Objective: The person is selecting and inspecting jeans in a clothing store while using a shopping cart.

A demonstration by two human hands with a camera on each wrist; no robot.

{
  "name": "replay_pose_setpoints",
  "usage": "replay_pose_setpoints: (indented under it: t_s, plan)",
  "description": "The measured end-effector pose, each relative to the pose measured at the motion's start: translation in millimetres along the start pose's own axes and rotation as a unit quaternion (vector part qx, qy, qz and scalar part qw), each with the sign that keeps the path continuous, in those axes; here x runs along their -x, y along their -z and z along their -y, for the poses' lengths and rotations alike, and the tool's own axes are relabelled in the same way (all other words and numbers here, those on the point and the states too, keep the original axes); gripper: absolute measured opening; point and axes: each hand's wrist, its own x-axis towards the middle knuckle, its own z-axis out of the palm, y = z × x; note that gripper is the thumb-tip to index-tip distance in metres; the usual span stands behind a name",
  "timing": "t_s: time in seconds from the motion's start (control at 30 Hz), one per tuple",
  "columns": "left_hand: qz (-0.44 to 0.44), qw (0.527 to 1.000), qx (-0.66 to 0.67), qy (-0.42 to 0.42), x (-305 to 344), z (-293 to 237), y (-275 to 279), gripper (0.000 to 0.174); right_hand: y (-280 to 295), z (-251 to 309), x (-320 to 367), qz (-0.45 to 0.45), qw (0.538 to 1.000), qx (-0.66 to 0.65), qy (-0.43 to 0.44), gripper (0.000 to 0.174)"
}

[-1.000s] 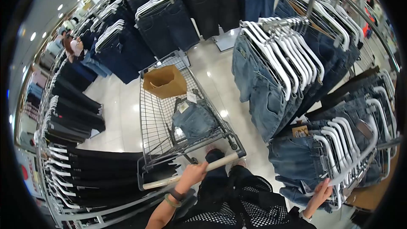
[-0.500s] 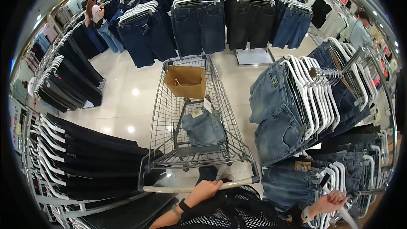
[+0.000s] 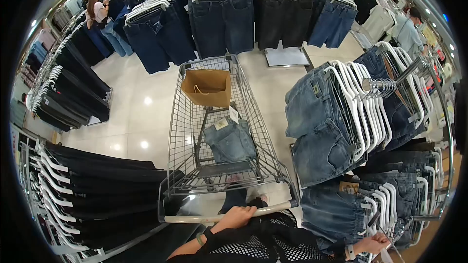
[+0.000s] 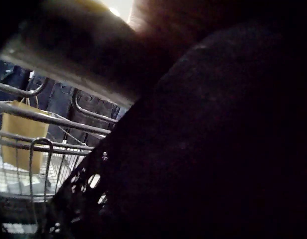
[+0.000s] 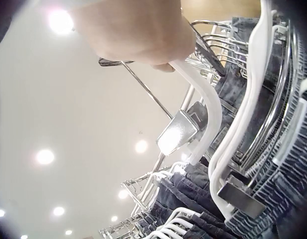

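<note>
My left hand (image 3: 239,217) grips the pale handle (image 3: 195,218) of a wire shopping cart (image 3: 170,165). Folded denim shorts (image 3: 228,139) with a white tag lie in the cart, behind them a brown paper bag (image 3: 207,90). At the lower right, my right hand (image 3: 372,244) holds a white clip hanger (image 5: 210,107), whose metal clip (image 5: 177,133) shows in the right wrist view with no garment in it. Close by hang faded denim shorts (image 3: 324,212) with elastic waists, on white hangers. In the left wrist view, dark cloth hides most of the scene.
A rack of denim shorts (image 3: 317,117) with a chrome rail (image 3: 448,141) stands to the right. Black trousers (image 3: 107,190) hang close on the left. More racks of dark shorts (image 3: 222,24) line the far side. Two people (image 3: 100,17) (image 3: 409,29) stand farther off.
The head view has swung rightward, then shifted slightly. My right hand has come away from the rack's front hangers, holding a white hanger, and is now lower. My left hand stays on the cart handle.
</note>
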Motion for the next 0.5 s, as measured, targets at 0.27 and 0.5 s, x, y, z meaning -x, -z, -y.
replay_pose_setpoints:
  t_s: [0.27, 0.5]
  plan:
    - [-0.020, 0.999, 0.029, -0.034, -2.3, 24.5, -6.2, 0.021, -25.9, -4.1, 53.1, 0.176, 0.979, -0.094, -0.044, 0.028]
    - [-0.050, 0.998, 0.032, -0.028, 0.6, 25.9, 0.5, 0.015, -163.4, 54.7, 233.8, 0.700, 0.564, -0.060, -0.433, 0.008]
